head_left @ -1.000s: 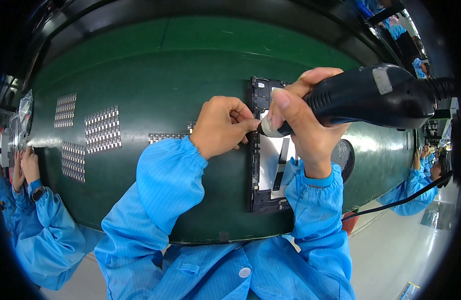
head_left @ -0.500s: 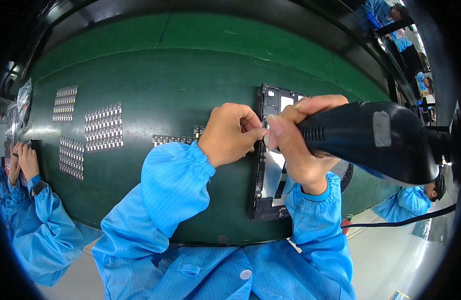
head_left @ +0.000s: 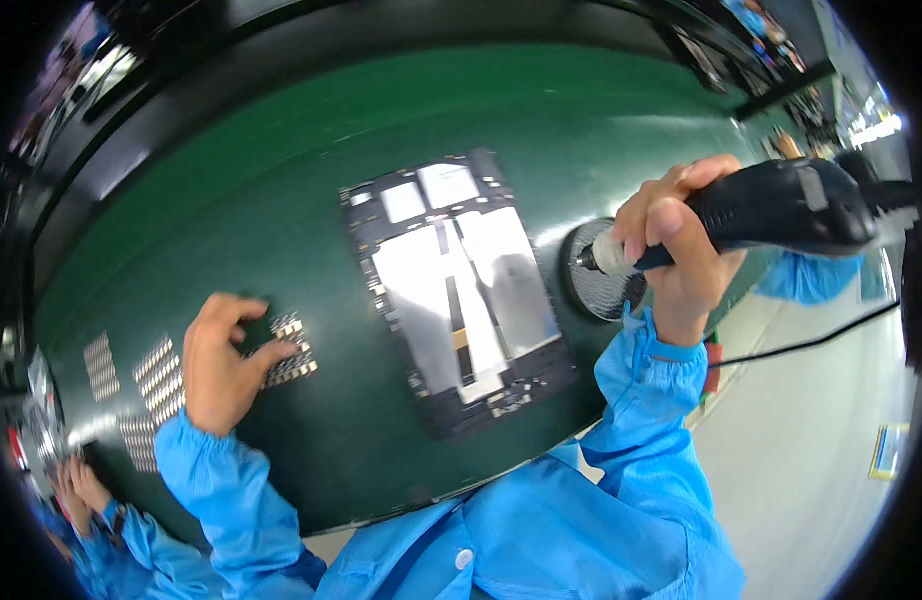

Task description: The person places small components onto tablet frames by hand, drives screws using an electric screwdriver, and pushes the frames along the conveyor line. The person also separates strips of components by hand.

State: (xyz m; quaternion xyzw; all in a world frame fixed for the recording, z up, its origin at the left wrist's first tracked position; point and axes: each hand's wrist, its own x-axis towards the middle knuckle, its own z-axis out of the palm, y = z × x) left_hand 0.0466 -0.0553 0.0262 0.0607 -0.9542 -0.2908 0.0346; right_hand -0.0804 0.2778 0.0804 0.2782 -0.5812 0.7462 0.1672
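Observation:
My right hand (head_left: 686,250) is wrapped round a black corded electric screwdriver (head_left: 766,212). Its pale nose and bit are over the edge of a round black dish (head_left: 584,290) with a textured inside. To the left, the thumb and fingers of my left hand (head_left: 219,365) are spread apart at a small sheet of dark and pale parts (head_left: 291,350). The thumb reaches over that sheet; whether it touches is unclear. Between my hands lies an opened tablet-like device (head_left: 566,372), black-framed with large silver panels.
More sheets of small parts (head_left: 161,378) lie left of my left hand on the green table (head_left: 281,240). A co-worker's hands (head_left: 81,490) and blue sleeves are at the lower left. A black cable (head_left: 801,345) crosses the right side.
My hands, earlier together over the device's left edge, have parted: left hand to the parts sheet, right hand with the screwdriver to the dish. The view has turned, so the whole device shows.

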